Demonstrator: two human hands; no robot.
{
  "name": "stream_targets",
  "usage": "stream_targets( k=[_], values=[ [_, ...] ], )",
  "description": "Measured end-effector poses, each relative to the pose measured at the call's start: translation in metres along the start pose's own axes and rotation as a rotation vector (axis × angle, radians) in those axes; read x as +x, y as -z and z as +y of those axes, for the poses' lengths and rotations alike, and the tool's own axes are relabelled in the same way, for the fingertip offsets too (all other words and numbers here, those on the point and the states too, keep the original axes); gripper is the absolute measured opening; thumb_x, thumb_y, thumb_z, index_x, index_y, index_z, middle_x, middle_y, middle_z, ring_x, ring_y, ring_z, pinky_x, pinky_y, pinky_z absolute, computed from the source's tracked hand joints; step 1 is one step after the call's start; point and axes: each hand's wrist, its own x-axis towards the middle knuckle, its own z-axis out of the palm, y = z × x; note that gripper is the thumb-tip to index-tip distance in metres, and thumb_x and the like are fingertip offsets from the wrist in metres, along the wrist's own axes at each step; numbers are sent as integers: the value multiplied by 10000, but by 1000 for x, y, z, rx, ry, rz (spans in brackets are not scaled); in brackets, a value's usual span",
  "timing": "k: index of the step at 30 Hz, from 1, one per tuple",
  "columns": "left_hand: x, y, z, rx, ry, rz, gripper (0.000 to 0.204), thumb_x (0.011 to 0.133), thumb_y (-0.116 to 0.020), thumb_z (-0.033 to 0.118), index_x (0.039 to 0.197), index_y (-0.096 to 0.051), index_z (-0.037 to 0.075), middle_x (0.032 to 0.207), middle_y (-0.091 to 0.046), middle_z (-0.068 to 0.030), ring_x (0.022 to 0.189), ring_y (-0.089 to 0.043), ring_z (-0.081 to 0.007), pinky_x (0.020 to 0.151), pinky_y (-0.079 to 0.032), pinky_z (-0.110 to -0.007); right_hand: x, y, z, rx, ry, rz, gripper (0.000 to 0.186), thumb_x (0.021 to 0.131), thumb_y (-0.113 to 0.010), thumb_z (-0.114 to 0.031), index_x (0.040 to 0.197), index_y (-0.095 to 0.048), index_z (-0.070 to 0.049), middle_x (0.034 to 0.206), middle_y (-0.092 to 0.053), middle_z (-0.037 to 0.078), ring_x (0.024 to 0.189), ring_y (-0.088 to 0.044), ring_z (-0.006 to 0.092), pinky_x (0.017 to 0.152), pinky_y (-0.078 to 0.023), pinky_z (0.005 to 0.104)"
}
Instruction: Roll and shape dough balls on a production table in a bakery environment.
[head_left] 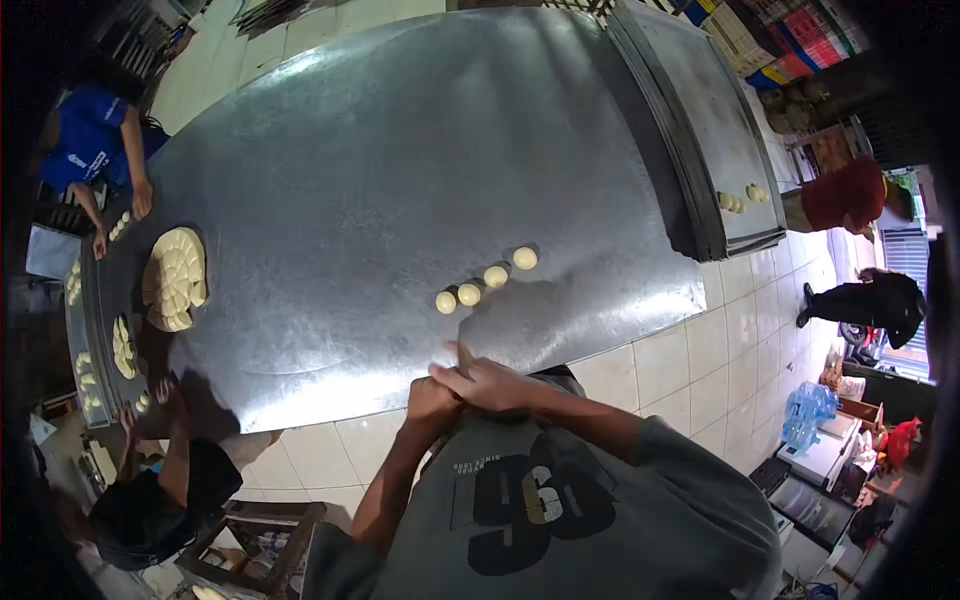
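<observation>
My left hand (433,402) is closed at the table's near edge, against my right hand. What its fingers hold, if anything, is hidden. My right hand (488,384) lies across it with a finger and thumb stretched out and apart, and no object shows in it. Just beyond my hands, several round pale dough balls (469,294) form a slanting row on the metal table (400,180), the farthest one to the right. My hands do not touch them.
At the left lies a mound of cut dough (177,270), with smaller dough pieces (124,348) beside it. A co-worker in blue (95,140) and another in black (165,505) reach in there. Stacked metal trays (690,130) stand at the right, with dough balls (733,203) on top.
</observation>
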Motion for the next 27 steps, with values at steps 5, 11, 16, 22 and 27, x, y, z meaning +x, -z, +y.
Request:
stream_targets(
  k=[5,11,16,22,27],
  values=[
    [-6,58,36,-41,-462,211,144,732,-716,147,720,-591,78,669,-552,-18,486,-473,-155,475,-399,-310,-19,37,13,-176,173,-774,477,1014,-410,-420,998,-639,-3,906,-666,30,790,-573,196,770,-449,302],
    [-20,70,61,-245,-519,241,162,744,-701,55,675,-555,61,650,-533,-12,486,-455,-163,494,-390,-318,-69,98,-32,23,217,-695,370,984,-490,-302,837,-651,-3,719,-619,26,630,-513,144,591,-423,267],
    [-58,-20,-46,-50,391,543,270,947,-539,178,1144,-593,1,846,-509,-146,736,-465,-273,698,-411,-375,-41,86,151,819,155,539,264,932,-539,-242,1064,-629,-33,802,-580,68,670,-483,186,657,-404,278],
    [-24,-13,-124,408,582,753,426,898,-552,235,1280,-491,56,1058,-476,-173,936,-442,-330,905,-343,-461,-5,144,212,-1032,14,1303,520,952,-499,-249,1411,-385,-33,1085,-537,207,897,-491,322,874,-369,365],
    [8,-49,-93,135,506,684,242,865,-554,185,1007,-549,-11,890,-530,-143,827,-484,-287,871,-385,-420,30,127,167,-531,235,1185,301,921,-559,-245,1127,-538,-25,1016,-545,152,889,-513,346,836,-391,430]
  ],
)
